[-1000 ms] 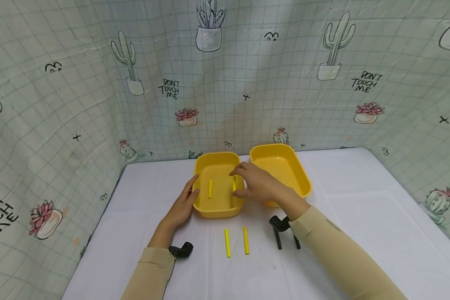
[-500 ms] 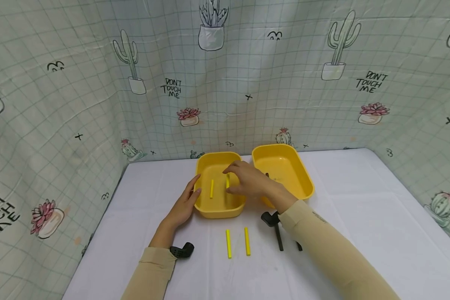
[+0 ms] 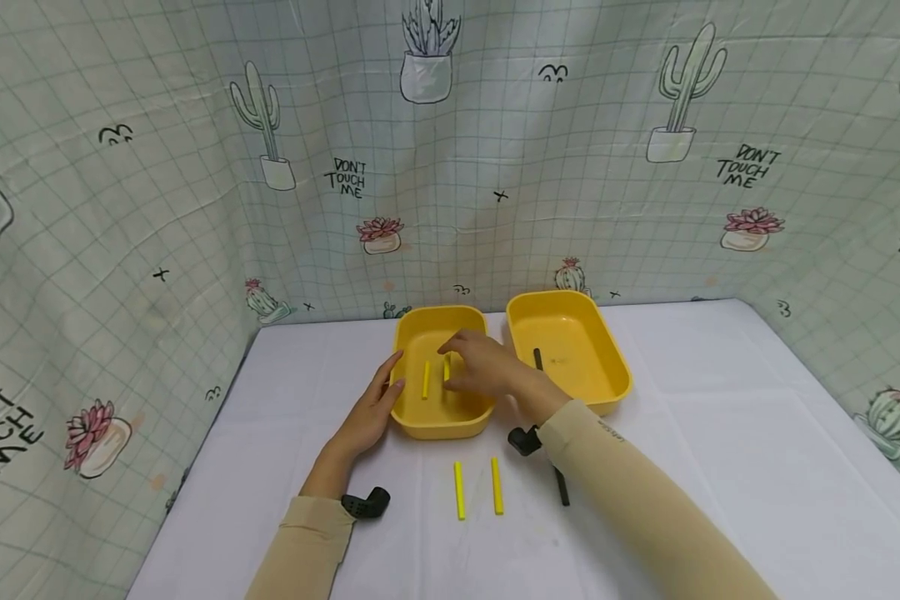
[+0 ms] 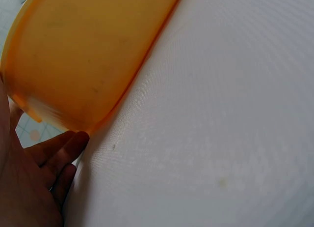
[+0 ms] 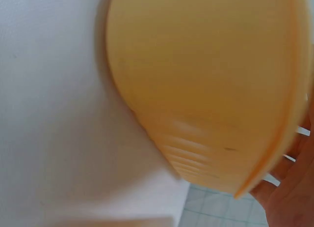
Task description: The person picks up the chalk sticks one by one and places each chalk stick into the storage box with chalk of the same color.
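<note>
Two yellow trays stand side by side at the back of the table. My left hand (image 3: 388,382) rests with straight fingers against the left tray's (image 3: 438,429) outer left wall (image 4: 73,65). My right hand (image 3: 447,364) reaches over that tray and pinches a short yellow stick (image 3: 446,372) low inside it. A second yellow stick (image 3: 425,379) lies on the tray floor just to its left. The right tray (image 3: 615,387) holds one black stick (image 3: 537,358). The right wrist view shows only the tray's wall (image 5: 206,89) and a bit of palm.
Two more yellow sticks (image 3: 459,490) (image 3: 497,485) lie side by side on the white tablecloth in front of the left tray. A black stick (image 3: 561,486) lies beside my right forearm. Cactus-print cloth walls close off the back and both sides.
My right hand has carried the yellow stick leftward across the left tray, uncovering the black stick in the right tray. My left hand has stayed against the tray.
</note>
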Motion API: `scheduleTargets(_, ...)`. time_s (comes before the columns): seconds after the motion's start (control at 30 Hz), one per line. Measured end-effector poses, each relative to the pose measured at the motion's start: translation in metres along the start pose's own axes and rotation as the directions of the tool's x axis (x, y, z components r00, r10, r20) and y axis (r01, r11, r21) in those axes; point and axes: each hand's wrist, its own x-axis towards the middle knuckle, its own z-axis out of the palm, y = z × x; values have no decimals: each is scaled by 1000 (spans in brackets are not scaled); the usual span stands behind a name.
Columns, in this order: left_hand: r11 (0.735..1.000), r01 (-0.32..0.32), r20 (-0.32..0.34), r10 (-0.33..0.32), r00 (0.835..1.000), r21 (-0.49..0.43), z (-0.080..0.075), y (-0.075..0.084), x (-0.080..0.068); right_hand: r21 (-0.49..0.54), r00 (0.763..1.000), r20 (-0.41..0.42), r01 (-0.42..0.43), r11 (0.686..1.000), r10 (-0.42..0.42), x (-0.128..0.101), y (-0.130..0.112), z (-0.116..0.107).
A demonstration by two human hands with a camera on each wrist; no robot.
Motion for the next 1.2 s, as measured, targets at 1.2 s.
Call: scheduleTargets(1.2,1000,-9,14,9,1000,21,-1,3,-1,-212,998,-2,-62,975,63,12,-2,23)
